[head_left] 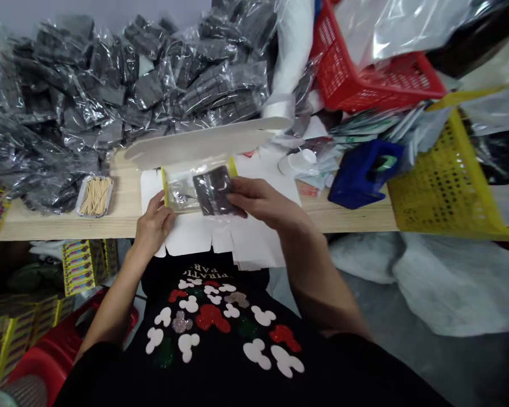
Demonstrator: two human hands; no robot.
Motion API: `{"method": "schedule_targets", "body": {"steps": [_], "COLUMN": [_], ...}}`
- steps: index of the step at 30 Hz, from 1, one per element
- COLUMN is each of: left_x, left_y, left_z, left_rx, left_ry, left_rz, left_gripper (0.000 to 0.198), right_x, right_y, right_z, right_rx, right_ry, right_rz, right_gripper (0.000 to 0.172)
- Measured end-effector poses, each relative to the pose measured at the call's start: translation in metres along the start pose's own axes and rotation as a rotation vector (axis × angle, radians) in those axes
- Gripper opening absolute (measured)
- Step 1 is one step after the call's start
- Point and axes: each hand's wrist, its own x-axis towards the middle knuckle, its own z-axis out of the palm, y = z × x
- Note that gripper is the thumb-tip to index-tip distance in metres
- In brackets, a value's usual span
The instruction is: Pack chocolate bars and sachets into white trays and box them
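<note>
With the yellow-edged box (164, 185) taken as the centre of the clock, the left hand (151, 225) sits at 8 o'clock, its fingers bent against the near left corner; whether they grip it I cannot tell. The right hand (258, 200) comes in at about 3 o'clock, its fingers pinching the right side of a dark slab (210, 191) in clear wrap. The slab is tilted over the right part of the box, overlapping it in view; whether the two touch is unclear. In the left part of the box shows a clear packet (180, 195). White card flaps (189, 234) spread towards 6 o'clock, lapping over the near edge of the wooden desk (59, 221), while a long white flap (199, 144) stands curved at 12 o'clock. At 9 o'clock a small clear tray (80, 199) holds thin wooden sticks (95, 195). A heap of dark wrapped packs (110, 90) fills the desk from 10 to 12 o'clock. A white roll (294, 51) lies towards 1 o'clock, a red basket (352, 90) at 2, and a blue holder (354, 175) at 3, just beside a yellow basket (436, 192) further out
</note>
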Motion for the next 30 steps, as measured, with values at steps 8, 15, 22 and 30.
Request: {"method": "schedule_targets", "body": {"steps": [8,15,22,30], "left_x": [0.006,0.044,0.056,0.053], "left_y": [0.008,0.017,-0.002,-0.004], "left_z": [-0.02,-0.026,-0.008,-0.015], "left_rx": [0.076,0.274,0.279,0.235], "left_ry": [0.022,-0.189,-0.4,-0.22], "left_rz": [0.012,0.478,0.444,0.506], "left_gripper": [0.03,0.023,0.037,0.033], "right_x": [0.052,0.003,-0.019,0.012], "right_y": [-0.008,-0.024,-0.01,-0.01], "right_z": [0.026,-0.011,-0.071,-0.148], "right_rx": [-0.662,-0.739,-0.702,-0.911], "right_ry": [0.257,0.235,0.489,0.76], "right_rz": [0.064,0.042,0.052,0.256], "right_gripper": [0.054,0.046,0.035,0.037]}}
